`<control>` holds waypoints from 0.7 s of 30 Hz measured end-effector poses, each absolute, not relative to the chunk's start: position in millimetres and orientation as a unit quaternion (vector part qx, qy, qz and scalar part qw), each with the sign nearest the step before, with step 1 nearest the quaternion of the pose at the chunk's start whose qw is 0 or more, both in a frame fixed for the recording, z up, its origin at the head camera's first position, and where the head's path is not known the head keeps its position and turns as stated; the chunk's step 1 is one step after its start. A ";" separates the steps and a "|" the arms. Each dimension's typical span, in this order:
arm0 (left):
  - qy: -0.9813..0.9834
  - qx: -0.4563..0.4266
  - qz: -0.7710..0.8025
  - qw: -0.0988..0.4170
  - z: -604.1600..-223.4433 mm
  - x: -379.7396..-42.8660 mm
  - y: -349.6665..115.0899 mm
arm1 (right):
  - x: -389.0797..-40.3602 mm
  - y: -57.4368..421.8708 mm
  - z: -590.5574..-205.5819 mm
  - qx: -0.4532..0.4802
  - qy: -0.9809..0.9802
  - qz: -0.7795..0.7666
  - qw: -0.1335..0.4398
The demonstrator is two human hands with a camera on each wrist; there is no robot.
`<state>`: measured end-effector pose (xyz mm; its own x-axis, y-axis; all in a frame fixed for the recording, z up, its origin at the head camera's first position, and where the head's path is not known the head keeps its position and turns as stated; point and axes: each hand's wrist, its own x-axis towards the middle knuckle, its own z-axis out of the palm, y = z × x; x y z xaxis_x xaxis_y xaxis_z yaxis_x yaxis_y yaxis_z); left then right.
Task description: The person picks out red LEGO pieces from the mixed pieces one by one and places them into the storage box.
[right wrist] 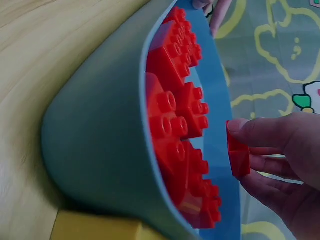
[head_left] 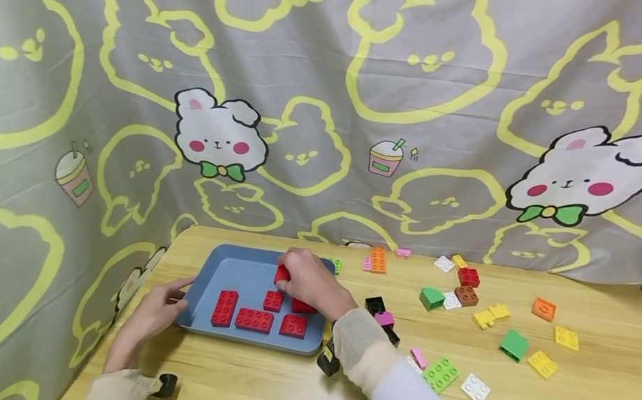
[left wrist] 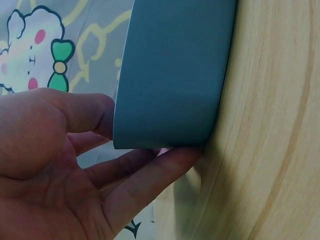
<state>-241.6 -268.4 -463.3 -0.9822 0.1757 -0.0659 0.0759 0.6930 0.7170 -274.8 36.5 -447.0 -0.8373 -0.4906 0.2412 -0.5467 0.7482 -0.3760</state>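
Observation:
A blue-grey tray (head_left: 241, 257) sits on the table's left part with several red toy bricks (head_left: 254, 320) inside, studs up. At the tray's left front corner, my left hand (head_left: 156, 305) holds the tray, thumb (left wrist: 95, 115) at the rim and other fingers against the outer wall. My right hand (head_left: 310, 282) reaches over the tray's far right part. Between thumb and fingers it pinches a red brick (right wrist: 238, 149), raised above the others near the far wall. In the head view, the hand partly covers that brick (head_left: 282, 274), and the forearm hides the tray's right edge.
Loose bricks of several colours lie right of the tray, among them a light green brick (head_left: 441, 375), a white brick (head_left: 475, 389) and a dark red brick (head_left: 469, 276). A yellow brick (right wrist: 95, 227) stands close outside the tray. A patterned curtain (head_left: 303, 154) hangs behind the table (head_left: 263, 395).

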 end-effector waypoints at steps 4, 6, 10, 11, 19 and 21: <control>0.919 0.073 0.384 0.056 -464.1 -242.0 -268.6 | -280.7 31.0 -449.8 0.276 -0.935 0.218 0.049; 0.920 0.074 0.382 0.054 -464.6 -241.7 -268.6 | -283.1 28.7 -452.4 0.272 -0.937 0.214 0.040; 0.920 0.071 0.381 0.057 -465.2 -242.1 -267.9 | -287.0 24.4 -459.3 0.272 -0.939 0.207 0.026; 0.920 0.070 0.381 0.057 -465.2 -242.1 -267.9 | -287.6 23.4 -460.5 0.272 -0.939 0.206 0.025; 0.919 0.067 0.385 0.054 -464.8 -242.7 -268.9 | -290.6 18.4 -464.3 0.266 -0.941 0.210 0.007; 0.918 0.066 0.386 0.056 -464.2 -243.1 -269.4 | -292.1 18.0 -465.5 0.266 -0.941 0.208 0.008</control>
<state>-243.1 -269.4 -464.2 -0.9851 0.1641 -0.0523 0.0774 0.6927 0.7171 -292.1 18.0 -465.5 -0.8585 -0.4971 0.1256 -0.5037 0.7718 -0.3881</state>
